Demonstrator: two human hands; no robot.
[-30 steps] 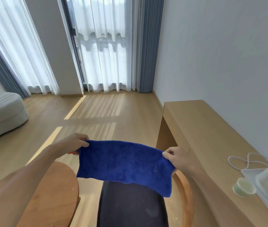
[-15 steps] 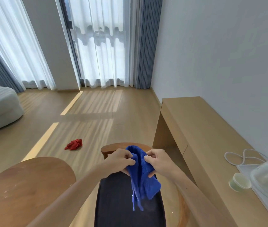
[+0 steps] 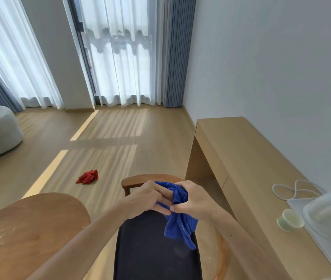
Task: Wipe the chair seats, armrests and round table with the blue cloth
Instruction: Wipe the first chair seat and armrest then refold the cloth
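head view: both hands meet above the dark chair seat (image 3: 152, 251), bunching the blue cloth (image 3: 179, 223) between them. the right hand (image 3: 195, 201) has its fingers curled round the upper wad, thumb pressed on it; the left hand (image 3: 150, 198) has its fingers together, pinching the cloth's near fold. the loose end hangs down over the seat. the round table (image 3: 29, 229) sits to the left, a red rag (image 3: 87, 177) lies on the floor, and a small cup (image 3: 290, 220) stands on the desk (image 3: 247, 158).
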